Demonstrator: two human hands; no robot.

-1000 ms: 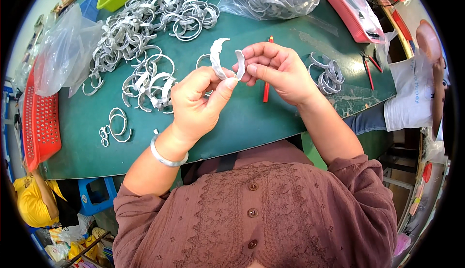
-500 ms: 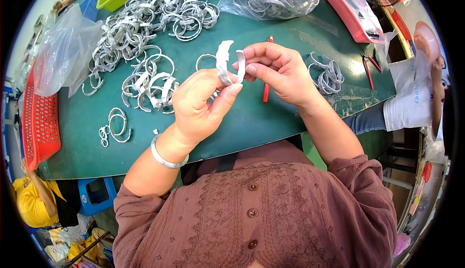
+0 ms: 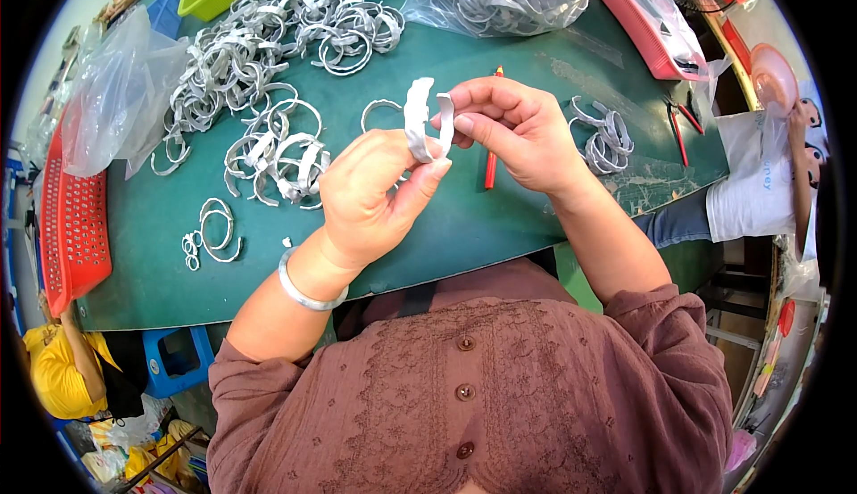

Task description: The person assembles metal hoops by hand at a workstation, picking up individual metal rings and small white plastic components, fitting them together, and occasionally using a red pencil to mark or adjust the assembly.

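Both my forearms reach up and inward, elbows bent. My left hand (image 3: 368, 201) pinches the lower bend of a whitish open bracelet (image 3: 417, 117) between thumb and fingers, above the desk (image 3: 518, 219). My right hand (image 3: 522, 137) is curled, fingertips at its narrower side; I cannot tell if they grip. I judge it light and stiff, best held by the bend. Beyond lies a pile of similar bracelets (image 3: 234, 58).
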